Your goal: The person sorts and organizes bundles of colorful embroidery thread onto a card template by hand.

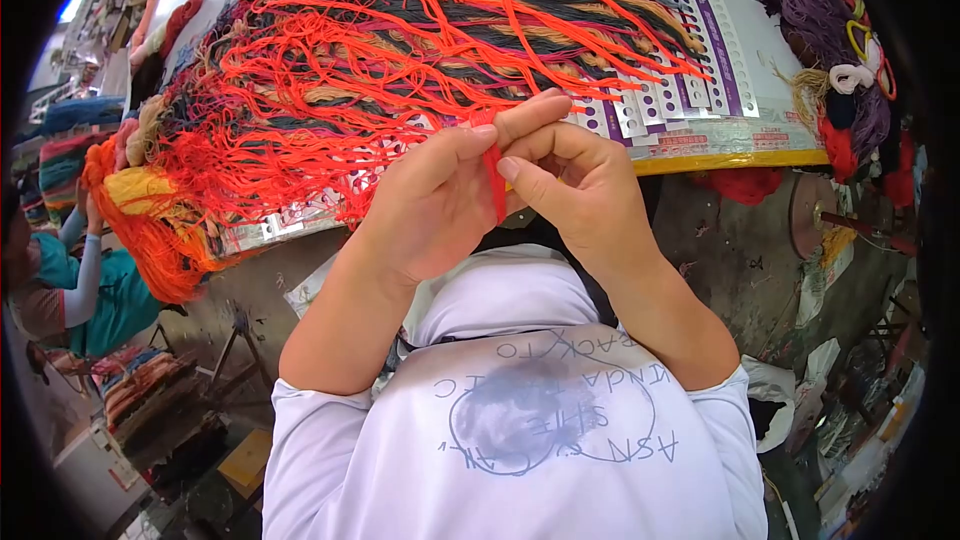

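A small bunch of bright red embroidery thread hangs between my two hands, just in front of the table's near edge. My left hand is turned palm up, with its thumb and fingers closed around the upper part of the thread. From the other side, my right hand meets it with bent fingers, and its thumb presses near the strand in a pinch. Beyond the hands, long orange-red threads spread over dark, tan and magenta ones. White-and-purple punched cards hold several thread ends at the right.
Orange and yellow skeins drape off the table's left corner. Purple skeins hang at the right. Yellow tape lines the table's front edge. A person in teal works at the left. A metal wheel stands lower right.
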The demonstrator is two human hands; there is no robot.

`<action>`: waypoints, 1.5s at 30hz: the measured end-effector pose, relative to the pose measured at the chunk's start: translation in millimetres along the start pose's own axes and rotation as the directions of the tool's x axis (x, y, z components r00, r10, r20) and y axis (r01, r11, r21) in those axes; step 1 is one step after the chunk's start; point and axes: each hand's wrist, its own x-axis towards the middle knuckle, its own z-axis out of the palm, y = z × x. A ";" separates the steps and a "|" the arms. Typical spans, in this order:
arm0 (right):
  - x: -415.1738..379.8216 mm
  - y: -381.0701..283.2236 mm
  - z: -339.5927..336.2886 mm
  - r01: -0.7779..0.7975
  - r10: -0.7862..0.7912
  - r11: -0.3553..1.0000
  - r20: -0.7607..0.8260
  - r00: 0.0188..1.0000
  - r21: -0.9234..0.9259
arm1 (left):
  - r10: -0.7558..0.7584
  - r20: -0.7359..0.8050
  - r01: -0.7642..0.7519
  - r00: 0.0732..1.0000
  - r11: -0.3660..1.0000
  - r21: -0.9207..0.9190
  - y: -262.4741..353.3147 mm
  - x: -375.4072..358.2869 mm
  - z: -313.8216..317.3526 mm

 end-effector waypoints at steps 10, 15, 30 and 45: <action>-1.4 -1.8 0.0 -0.032 0.038 0.979 -0.026 0.999 0.201 | -0.007 0.036 0.010 0.999 0.997 -0.071 2.6 -0.2 -5.0; -1.3 0.8 1.9 0.055 -0.055 0.987 0.006 0.998 -0.154 | -0.032 0.015 0.033 0.999 0.995 -0.091 -0.3 -0.2 -6.5; -1.9 -1.7 -16.4 0.002 0.015 0.949 -0.051 0.999 0.315 | 0.156 -0.074 -0.104 0.985 0.878 0.467 5.9 -2.7 -21.5; -297.6 -127.4 -550.7 0.686 0.022 0.694 -0.958 0.284 0.219 | 0.602 -0.498 -0.762 0.624 0.611 -0.215 314.7 -242.3 -324.7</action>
